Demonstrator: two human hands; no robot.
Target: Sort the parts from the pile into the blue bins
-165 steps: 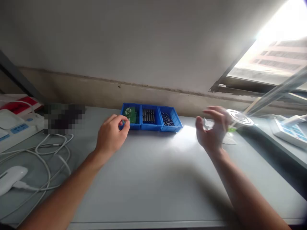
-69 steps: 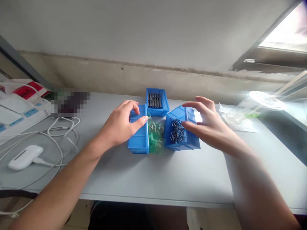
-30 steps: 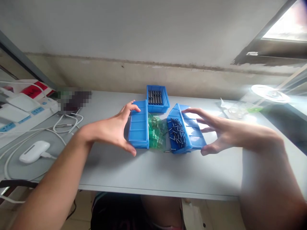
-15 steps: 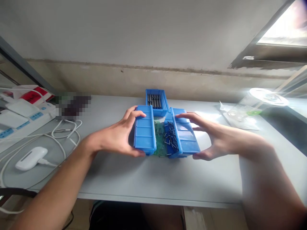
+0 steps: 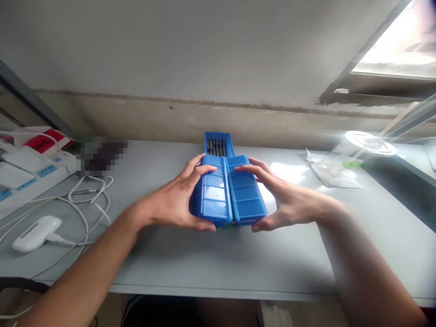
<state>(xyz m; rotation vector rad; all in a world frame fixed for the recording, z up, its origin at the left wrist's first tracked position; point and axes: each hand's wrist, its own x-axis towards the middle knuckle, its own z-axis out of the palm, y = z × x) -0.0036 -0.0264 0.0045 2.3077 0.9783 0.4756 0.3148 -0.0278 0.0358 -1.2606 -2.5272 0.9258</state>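
Note:
Two small blue plastic bins are tipped up so their open mouths face each other and their ribbed bottoms point outward. My left hand [image 5: 173, 204] grips the left bin [image 5: 213, 195] between thumb and fingers. My right hand [image 5: 277, 200] grips the right bin [image 5: 247, 193] the same way. The bins press together along their rims near the table's middle. A sliver of green shows under them at the front. A third blue bin [image 5: 217, 144] with dark rods sits flat just behind them.
The grey table [image 5: 211, 259] runs to a wall behind. White cables [image 5: 85, 200], a white device [image 5: 32, 227] and a power strip [image 5: 30, 170] lie at the left. A clear plastic bag [image 5: 332, 170] and a round clear lid [image 5: 369, 141] lie at the right.
Both hands pulled the outer bins forward, tipped them onto their sides and swung them together. The green parts and the small dark pins, spilled between them before, are now hidden inside.

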